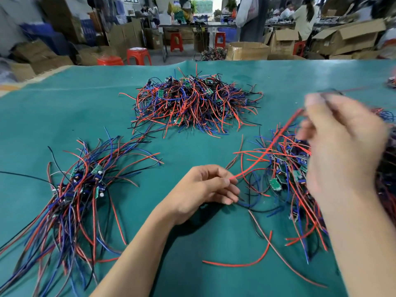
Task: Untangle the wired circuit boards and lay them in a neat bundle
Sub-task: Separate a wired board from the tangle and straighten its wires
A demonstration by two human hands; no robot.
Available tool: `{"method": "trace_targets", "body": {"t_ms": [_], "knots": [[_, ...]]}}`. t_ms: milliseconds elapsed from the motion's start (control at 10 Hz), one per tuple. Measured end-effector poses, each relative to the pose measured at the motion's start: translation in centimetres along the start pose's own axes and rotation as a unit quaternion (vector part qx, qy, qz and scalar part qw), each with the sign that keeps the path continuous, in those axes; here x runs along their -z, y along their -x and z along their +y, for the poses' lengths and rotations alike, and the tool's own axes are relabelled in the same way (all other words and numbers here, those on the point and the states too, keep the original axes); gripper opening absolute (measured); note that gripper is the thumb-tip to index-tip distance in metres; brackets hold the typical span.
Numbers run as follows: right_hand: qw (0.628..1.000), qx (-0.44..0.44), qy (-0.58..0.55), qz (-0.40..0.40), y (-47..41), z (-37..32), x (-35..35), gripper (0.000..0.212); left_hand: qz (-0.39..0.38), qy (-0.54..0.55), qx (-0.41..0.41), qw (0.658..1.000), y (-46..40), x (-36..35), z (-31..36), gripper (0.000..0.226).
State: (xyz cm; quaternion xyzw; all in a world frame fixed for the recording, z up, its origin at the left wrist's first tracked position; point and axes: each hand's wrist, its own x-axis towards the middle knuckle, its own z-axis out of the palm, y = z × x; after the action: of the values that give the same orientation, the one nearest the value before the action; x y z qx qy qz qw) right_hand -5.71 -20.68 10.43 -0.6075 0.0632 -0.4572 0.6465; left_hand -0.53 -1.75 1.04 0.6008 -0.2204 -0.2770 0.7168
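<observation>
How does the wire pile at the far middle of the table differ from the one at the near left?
The far pile is a rounded heap with wires sticking out every way; the left bundle is long, its wires running mostly one way. In the far pile the green boards are scattered through; in the left bundle they cluster near one end. Both hold red, blue and black wires and lie on the green mat.

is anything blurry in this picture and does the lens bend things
Head view: the right hand is smeared by motion blur; the left hand and far wire pile look sharp; the table's far edge bows from wide-angle distortion; the background is soft.
</observation>
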Motion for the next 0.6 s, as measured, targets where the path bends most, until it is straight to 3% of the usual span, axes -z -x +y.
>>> {"method": "trace_targets", "body": {"t_ms": [100,200,300,400,500,600], "knots": [[0.978,-0.096,-0.09,-0.161,2.4,-2.7,-5.3,0.009,0.013,-0.001,-0.009,1.0,0.1,-0.3,-0.1,0.011],[0.938,-0.173,-0.112,-0.277,5.4,-4.0,-11.5,0.016,0.048,-0.035,0.007,0.998,0.4,0.2,-0.6,0.023],[0.897,-0.195,-0.064,-0.391,8.0,-3.6,-16.7,0.031,0.128,-0.165,0.068,0.976,-0.1,1.5,-2.0,0.031],[0.813,-0.199,0.069,-0.542,8.5,-1.6,-19.0,0.04,0.14,-0.16,0.056,0.976,0.5,1.2,-1.4,0.032],[0.767,-0.118,0.258,-0.576,6.3,1.6,-19.1,0.029,0.086,-0.101,-0.022,0.991,1.1,-0.3,0.6,0.026],[0.766,-0.083,0.403,-0.494,3.3,5.5,-18.4,0.023,0.063,-0.045,-0.004,0.997,0.4,-0.7,0.6,0.038]]}}
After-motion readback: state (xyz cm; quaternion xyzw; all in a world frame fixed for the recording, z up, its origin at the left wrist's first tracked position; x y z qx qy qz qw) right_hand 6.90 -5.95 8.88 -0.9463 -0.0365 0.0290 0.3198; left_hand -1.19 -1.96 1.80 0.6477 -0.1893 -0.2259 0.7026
